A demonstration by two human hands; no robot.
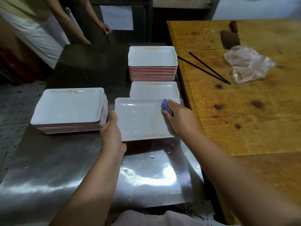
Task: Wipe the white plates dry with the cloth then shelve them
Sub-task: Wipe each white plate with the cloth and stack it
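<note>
Plate (pixel 140 119) could slip off the wet steel table (pixel 65 176): left hand (pixel 112 132) only pinches its edge while right hand (pixel 177 115) grips the blue cloth (pixel 166 106) and rubs hard

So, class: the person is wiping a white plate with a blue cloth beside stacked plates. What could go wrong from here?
1. The plate being wiped is gripped only at its left edge by the left hand, while the right hand presses the blue cloth at the far corner; it may tip or slip.
2. Water drops on the steel counter could re-wet it.
3. The left stack sits close; a nudge could shift it.
</note>
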